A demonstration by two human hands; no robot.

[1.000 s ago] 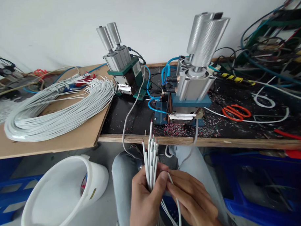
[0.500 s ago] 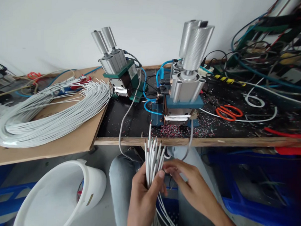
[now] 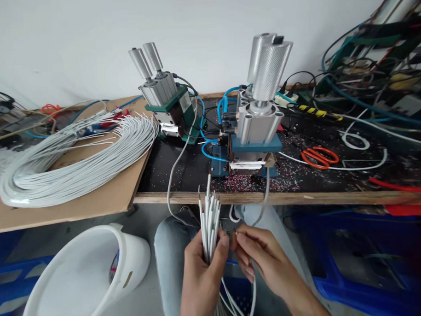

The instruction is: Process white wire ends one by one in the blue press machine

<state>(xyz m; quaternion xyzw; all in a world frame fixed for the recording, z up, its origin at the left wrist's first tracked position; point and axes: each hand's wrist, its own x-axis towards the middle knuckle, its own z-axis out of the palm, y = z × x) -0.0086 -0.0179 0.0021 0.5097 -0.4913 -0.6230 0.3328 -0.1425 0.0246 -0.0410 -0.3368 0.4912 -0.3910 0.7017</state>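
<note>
We face a black worktop (image 3: 176, 164) with a wooden front edge, strewn with coloured scraps (image 3: 247, 182) around the blue press (image 3: 254, 145), a white wall (image 3: 89, 42) behind it. Left of the press, a green machine (image 3: 170, 106) carries a label (image 3: 186, 101) too small to read. Below the press, our left hand (image 3: 201, 278) has its grip wrapped round the bundle of white wires (image 3: 209, 218); our right hand (image 3: 265, 262) pinches a single wire (image 3: 254, 290) beside it

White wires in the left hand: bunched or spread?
Bunched: the left hand grips the white wires as one tight bundle, ends pointing up.
</note>
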